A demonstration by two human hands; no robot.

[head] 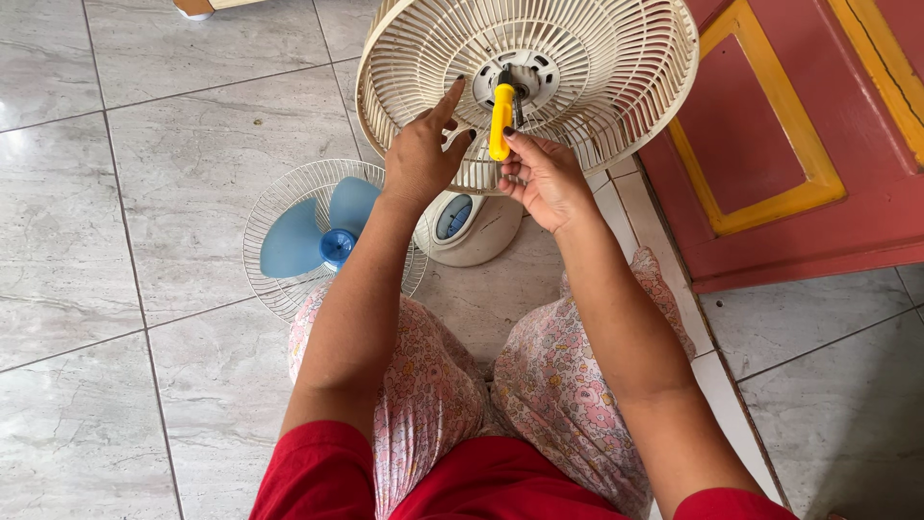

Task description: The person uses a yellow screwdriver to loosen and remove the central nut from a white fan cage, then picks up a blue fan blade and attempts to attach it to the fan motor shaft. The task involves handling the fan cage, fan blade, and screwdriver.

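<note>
Screwdriver [500, 120], yellow-handled, tip at hub of cream fan guard [616, 96]; pinched at its lower end by right hand [544, 178], fingers closed on handle. Left hand [421, 154] open, fingers spread flat against guard's mesh left of hub. Below guard: fan base [469, 229]; left of that, blue blade [322, 236] lying in loose front grille [279, 289] on tiled floor [115, 289].

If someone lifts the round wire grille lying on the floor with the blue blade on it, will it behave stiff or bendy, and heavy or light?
The wire grille is thin open wire, so probably light and slightly springy. The blue blade only rests on it and may slide off if tilted.
</note>
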